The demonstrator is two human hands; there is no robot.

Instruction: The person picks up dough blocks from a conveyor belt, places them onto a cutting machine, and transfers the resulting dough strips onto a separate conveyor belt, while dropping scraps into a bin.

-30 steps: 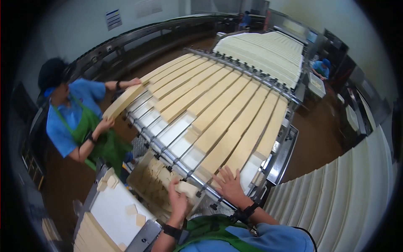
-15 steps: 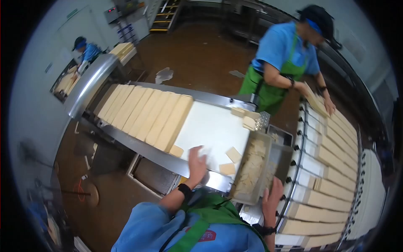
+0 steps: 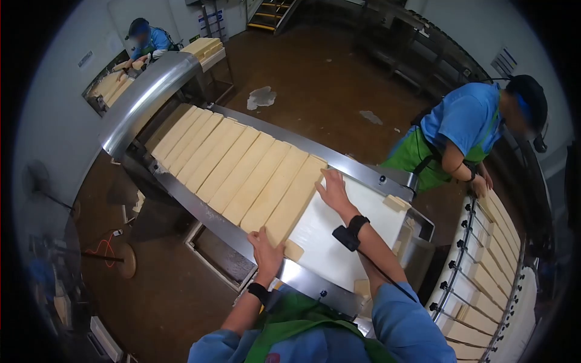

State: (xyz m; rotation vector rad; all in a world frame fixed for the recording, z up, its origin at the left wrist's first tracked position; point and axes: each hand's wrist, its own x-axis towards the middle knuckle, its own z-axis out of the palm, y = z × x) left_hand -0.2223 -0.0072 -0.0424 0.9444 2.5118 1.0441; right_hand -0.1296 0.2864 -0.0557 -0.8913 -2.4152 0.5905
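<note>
On the conveyor lie long, tightly packed rows of thin, pale square dough sheets [image 3: 233, 160], side by side. Both my hands are at the front row [image 3: 289, 202], one at each end. My left hand [image 3: 266, 253] presses its fingers around the near end. At the far end, the fingers of my right hand [image 3: 336, 195] are bent against the row. A loose square sheet [image 3: 294, 250] lies beside my left hand on the white belt [image 3: 330, 233]. My right forearm covers part of the belt and the scrap trays.
A curved metal hood [image 3: 151, 100] spans the conveyor's far end. Loose pieces [image 3: 396, 203] lie at the belt's right end. To the right, a rack [image 3: 463, 260] holds more rows, with a co-worker [image 3: 466, 124] reaching over it. Another person [image 3: 148, 42] works at the back left.
My left hand has gone from the bare belt to the front row's near end. My right hand has moved from beside the trays to its far end. The view has turned left.
</note>
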